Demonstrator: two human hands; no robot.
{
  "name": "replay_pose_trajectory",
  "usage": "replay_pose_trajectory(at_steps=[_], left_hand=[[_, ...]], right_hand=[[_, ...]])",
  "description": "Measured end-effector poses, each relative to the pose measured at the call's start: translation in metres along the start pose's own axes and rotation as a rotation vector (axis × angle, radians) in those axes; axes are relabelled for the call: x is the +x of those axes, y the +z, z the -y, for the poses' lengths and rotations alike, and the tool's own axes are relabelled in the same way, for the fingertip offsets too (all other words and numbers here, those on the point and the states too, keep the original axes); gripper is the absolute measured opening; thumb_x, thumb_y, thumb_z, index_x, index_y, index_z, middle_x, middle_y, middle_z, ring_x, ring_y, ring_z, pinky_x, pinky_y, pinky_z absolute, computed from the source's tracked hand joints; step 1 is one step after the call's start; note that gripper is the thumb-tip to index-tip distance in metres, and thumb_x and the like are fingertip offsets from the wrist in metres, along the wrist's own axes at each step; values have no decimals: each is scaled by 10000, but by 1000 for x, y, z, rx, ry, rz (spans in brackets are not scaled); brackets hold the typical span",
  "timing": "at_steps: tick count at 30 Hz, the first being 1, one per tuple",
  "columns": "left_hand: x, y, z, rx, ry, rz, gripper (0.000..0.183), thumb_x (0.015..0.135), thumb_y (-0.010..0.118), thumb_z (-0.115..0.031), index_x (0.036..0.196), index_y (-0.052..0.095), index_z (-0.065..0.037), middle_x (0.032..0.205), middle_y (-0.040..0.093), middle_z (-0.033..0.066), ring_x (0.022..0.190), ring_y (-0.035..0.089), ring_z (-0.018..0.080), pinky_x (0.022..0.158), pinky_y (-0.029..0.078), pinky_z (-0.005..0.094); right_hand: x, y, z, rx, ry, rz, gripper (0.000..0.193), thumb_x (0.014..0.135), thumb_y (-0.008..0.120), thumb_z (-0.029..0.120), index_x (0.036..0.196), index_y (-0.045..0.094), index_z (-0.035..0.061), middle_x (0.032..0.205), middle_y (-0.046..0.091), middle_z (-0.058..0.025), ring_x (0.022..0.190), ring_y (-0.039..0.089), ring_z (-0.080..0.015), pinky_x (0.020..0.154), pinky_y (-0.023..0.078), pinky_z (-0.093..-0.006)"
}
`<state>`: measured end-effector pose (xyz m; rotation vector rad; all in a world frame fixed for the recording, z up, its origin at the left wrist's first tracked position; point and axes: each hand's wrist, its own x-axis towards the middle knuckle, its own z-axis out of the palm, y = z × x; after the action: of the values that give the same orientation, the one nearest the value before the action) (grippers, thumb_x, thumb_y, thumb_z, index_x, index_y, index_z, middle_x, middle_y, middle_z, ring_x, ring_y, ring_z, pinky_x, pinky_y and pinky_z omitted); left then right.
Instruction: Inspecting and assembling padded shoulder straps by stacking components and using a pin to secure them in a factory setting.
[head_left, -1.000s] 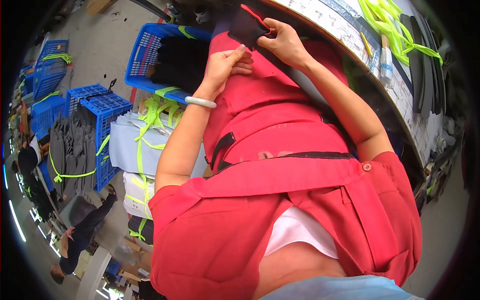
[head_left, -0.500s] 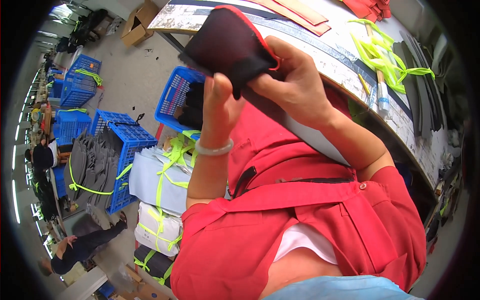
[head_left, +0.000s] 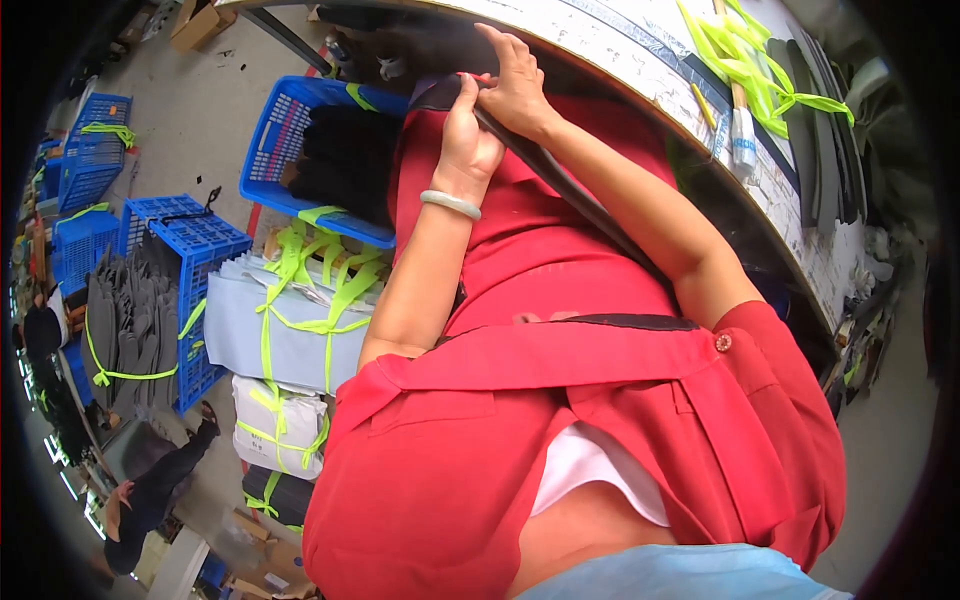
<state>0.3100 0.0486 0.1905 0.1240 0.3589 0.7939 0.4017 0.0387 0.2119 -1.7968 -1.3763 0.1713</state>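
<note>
Over my red-clad lap, both hands meet at a dark fabric piece [head_left: 437, 96] with a bit of red edging by my fingertips. My left hand [head_left: 471, 145], bracelet at its wrist, is closed on the piece with the thumb pointing up. My right hand [head_left: 517, 92] pinches at the same spot with thumb and forefinger, its other fingers stretched out. A long dark strip [head_left: 565, 182] runs from beneath my hands down along my right forearm; whether it joins the piece I cannot tell. Most of the fabric is hidden by my hands.
At the left, a blue basket [head_left: 262, 190] holds dark pieces, beside tied pale-blue sheets [head_left: 240, 325] and wrapped bundles. A worktable [head_left: 640, 75] with neon ties [head_left: 735, 50] and a brush-like tool [head_left: 742, 150] lies right. A person [head_left: 150, 495] is at lower left.
Both hands have come down and closer together, from in front of the table edge to my lap. The dark piece, spread out before, is now lower and mostly covered. The view has shifted.
</note>
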Motion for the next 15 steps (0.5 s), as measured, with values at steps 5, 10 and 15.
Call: replay_pose_trajectory(at_steps=[5, 10, 15], left_hand=[[-10, -8, -21, -107, -105, -6, 336, 967, 541, -323, 1116, 569, -23, 1034, 617, 119, 1020, 582, 268, 974, 453, 439], [14, -19, -4, -83, -160, -62, 319, 970, 544, -313, 1092, 576, -20, 1158, 587, 99, 1054, 565, 228, 974, 455, 371], [15, -41, -29, -44, -55, -113, 244, 927, 604, -202, 1077, 590, -10, 961, 641, 117, 942, 621, 283, 926, 503, 411]], right_hand=[[-31, -10, 4, 33, 41, 103, 779, 653, 671, 67, 1373, 428, 235, 1332, 435, -119, 1190, 449, -326, 983, 350, -458], [-9, 13, -18, -167, -84, 99, 665, 724, 605, 53, 1351, 474, 234, 1332, 473, -107, 1250, 423, -309, 1026, 322, -438], [-49, -46, 22, -331, -325, 357, 590, 738, 709, 310, 1282, 547, 149, 1392, 440, -26, 1277, 376, -276, 1027, 291, -451]])
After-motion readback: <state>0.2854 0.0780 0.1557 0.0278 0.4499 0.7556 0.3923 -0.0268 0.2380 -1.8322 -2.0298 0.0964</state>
